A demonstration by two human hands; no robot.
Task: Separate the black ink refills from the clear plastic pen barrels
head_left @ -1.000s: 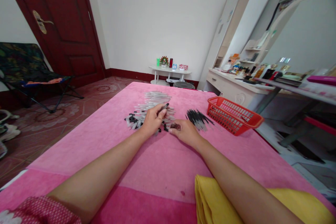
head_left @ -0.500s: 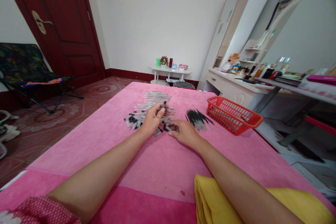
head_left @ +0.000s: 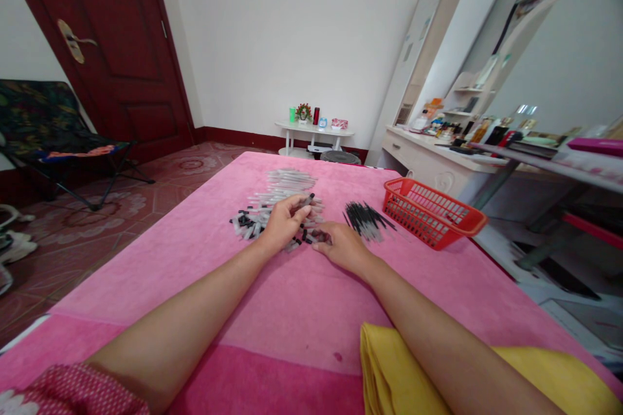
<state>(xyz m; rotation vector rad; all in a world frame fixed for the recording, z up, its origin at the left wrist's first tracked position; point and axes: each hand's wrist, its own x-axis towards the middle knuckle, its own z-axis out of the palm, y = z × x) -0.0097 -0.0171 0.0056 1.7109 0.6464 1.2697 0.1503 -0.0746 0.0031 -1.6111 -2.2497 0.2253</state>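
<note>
Nearest, a smooth yellow cloth [head_left: 384, 369] lies folded under the right forearm, across from a puckered, white-dotted pink sleeve [head_left: 87, 389]. Beneath both spreads a soft-napped pink cover [head_left: 277, 311], paler beyond its seam. The right hand [head_left: 341, 246] curls beside short black-ended pieces [head_left: 305, 237]; whether its fingertips close on one, I cannot tell. The left hand [head_left: 285, 222] has thumb and fingers pinched together around a slim, dark-tipped tube [head_left: 310, 199], raised above the cover. Left of it lie jumbled stubby caps [head_left: 249, 228], translucent and black; to the right, needle-thin black rods [head_left: 365, 219] fan beside a latticed red plastic basket [head_left: 416, 220]. Farther back, clear narrow barrels [head_left: 288, 179] lie roughly parallel. Beyond stands a glossy white side table [head_left: 316, 131].
</note>
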